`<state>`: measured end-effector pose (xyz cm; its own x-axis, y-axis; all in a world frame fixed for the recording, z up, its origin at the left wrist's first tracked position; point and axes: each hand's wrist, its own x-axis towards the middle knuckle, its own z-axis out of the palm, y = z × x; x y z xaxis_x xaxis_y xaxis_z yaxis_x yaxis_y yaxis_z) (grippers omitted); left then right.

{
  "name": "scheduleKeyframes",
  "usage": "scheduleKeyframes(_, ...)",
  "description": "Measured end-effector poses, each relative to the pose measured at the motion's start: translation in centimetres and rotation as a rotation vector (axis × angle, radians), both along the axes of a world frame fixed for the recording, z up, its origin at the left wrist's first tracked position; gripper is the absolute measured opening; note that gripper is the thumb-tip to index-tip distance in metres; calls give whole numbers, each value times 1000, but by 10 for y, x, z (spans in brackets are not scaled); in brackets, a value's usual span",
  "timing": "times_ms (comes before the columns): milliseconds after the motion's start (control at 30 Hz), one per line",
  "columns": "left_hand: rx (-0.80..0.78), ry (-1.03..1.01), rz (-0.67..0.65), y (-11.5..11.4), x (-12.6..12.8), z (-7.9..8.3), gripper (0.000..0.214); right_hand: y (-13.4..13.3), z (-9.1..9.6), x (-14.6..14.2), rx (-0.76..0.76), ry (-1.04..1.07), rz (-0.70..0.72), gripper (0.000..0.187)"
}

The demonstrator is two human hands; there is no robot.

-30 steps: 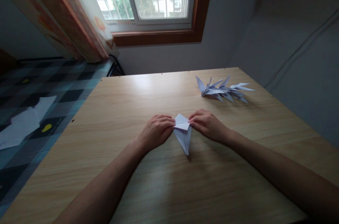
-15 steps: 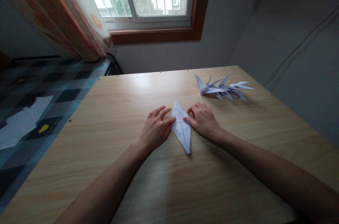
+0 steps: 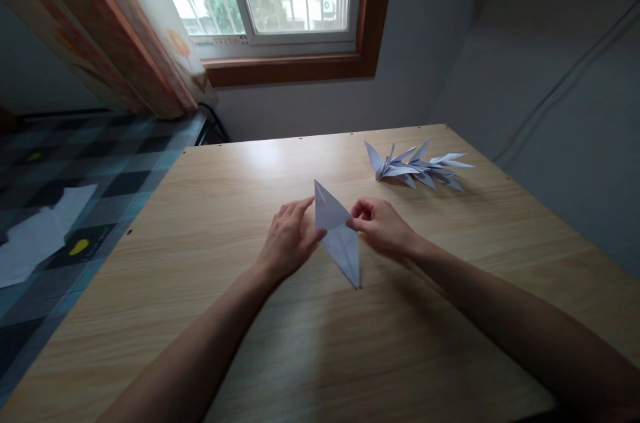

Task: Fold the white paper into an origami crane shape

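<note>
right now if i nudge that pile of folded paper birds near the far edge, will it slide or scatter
The folded paper birds look thin and light, so they would probably slide easily on the smooth wooden table. They lie loosely bunched, so a push likely scatters them. Their pointed wings probably bend easily.

2 hands (image 3: 290, 243) (image 3: 383, 228), fingertips apparently pinched.

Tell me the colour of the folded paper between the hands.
White, shaded bluish-grey: the folded paper, seen in the head view.
</note>
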<state>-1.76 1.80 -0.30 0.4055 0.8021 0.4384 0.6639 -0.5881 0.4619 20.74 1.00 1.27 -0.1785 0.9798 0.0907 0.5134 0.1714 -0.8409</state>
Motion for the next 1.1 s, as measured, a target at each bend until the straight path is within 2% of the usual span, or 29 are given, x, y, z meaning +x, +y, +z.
scheduleKeyframes(67, -43, -152, -38, -1, 1, 4, 33, -3, 8, 1, 110, 121, 17, 9)
scheduleKeyframes(133, -17, -288, -105, -5, 4, 10, 11, -10, 20, 1, 270, 151, 35, 7)
scheduleKeyframes(233, 176, -416, -102, -13, 8, 19, 6, -21, 38, 2, 563, 100, 101, 12)
scheduleKeyframes(333, 353, -368, -49, -17, 9, 19, 11, -24, 38, 6, 729, -17, 201, 18)
scheduleKeyframes(433, 377, -126, -74, -14, 6, 11, 15, -15, 16, 15, 770, -153, 268, 20)
scheduleKeyframes(533, 308, 132, -136, -10, 3, 4, 20, -5, -8, 24, 731, -264, 398, 24)
scheduleKeyframes(633, 205, 246, -185, -10, 4, 2, 20, -2, -20, 26, 633, -297, 445, 24)
scheduleKeyframes(700, 155, 263, -192, -10, 5, 3, 18, -4, -21, 23, 531, -291, 360, 24)
scheduleKeyframes(833, 137, 275, -138, -10, 8, 4, 16, -8, -19, 12, 330, -287, 36, 9)
scheduleKeyframes(867, 137, 284, -118, -10, 8, 3, 16, -9, -19, 10, 289, -284, -16, 13)
scheduleKeyframes(967, 126, 286, -40, -10, 10, 1, 21, -8, -19, 7, 192, -244, -50, 36)
scheduleKeyframes(1033, 104, 273, 13, -11, 11, -1, 34, -8, -19, 7, 142, -179, -40, 39)
scheduleKeyframes(1100, 82, 258, 40, -11, 12, -2, 40, -8, -19, 8, 110, -113, -42, 35)
